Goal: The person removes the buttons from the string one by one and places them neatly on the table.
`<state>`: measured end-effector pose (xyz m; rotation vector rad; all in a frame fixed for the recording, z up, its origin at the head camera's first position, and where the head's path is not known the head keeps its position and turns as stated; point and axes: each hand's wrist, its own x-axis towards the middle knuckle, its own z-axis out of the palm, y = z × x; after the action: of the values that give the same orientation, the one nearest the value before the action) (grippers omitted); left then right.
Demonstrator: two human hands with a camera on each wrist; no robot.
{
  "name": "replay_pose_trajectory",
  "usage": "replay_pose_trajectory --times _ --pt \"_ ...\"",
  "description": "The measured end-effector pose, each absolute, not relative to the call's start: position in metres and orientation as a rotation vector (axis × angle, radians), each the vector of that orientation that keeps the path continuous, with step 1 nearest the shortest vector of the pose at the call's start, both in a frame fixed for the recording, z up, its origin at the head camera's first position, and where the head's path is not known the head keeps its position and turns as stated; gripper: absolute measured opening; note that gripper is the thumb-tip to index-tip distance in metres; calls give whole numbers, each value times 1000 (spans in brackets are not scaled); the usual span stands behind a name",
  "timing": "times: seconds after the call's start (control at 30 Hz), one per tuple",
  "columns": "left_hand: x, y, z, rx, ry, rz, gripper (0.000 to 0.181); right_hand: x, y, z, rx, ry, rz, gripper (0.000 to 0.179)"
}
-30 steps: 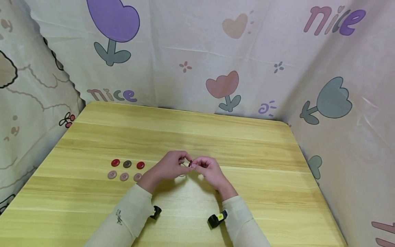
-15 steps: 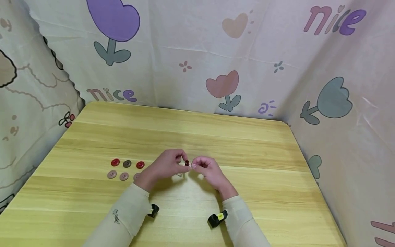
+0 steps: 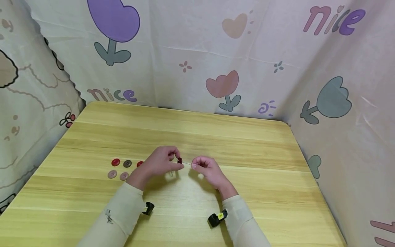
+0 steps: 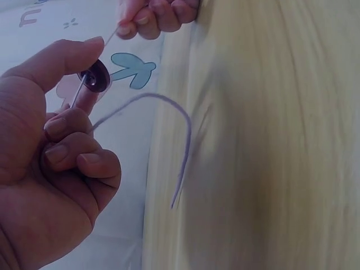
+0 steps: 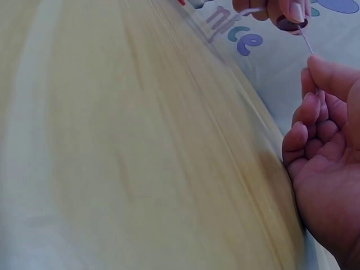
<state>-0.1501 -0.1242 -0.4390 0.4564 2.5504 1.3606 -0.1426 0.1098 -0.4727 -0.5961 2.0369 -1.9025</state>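
Note:
Between thumb and index finger, my left hand pinches a dark red button threaded on a pale string. The string passes through the button, and its loose tail curves out below the left hand's curled fingers. Off to the right, my right hand pinches the string between thumb and index finger. A taut stretch of string joins the button to the right fingertips. Both hands hover over the wooden table, a short gap apart.
Left of the hands, on the wooden table, lie red buttons, a dark grey-brown button and pinkish buttons, in two rows. The left forearm partly covers the rows. A printed curtain hangs behind the table.
My left hand has moved left with the button, sliding it along the string away from the right hand. A length of string now shows between the hands. The right hand has barely moved.

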Motion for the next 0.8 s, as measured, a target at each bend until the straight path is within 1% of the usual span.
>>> replay_pose_trajectory --times 0.07,0.33,0.57,0.8 --pt "-150 -127 -437 460 2565 1360 24 -139 109 -465 -607 2042 -1902 12" --pt "-149 -142 -435 415 2586 1366 24 -139 109 -465 -578 2041 -1886 13" --pt "-147 -154 -434 302 2573 1403 26 -139 110 -466 -580 2036 -1873 16" --pt "-148 -167 -432 331 2653 1358 26 -140 111 -467 -569 2021 -1866 18"
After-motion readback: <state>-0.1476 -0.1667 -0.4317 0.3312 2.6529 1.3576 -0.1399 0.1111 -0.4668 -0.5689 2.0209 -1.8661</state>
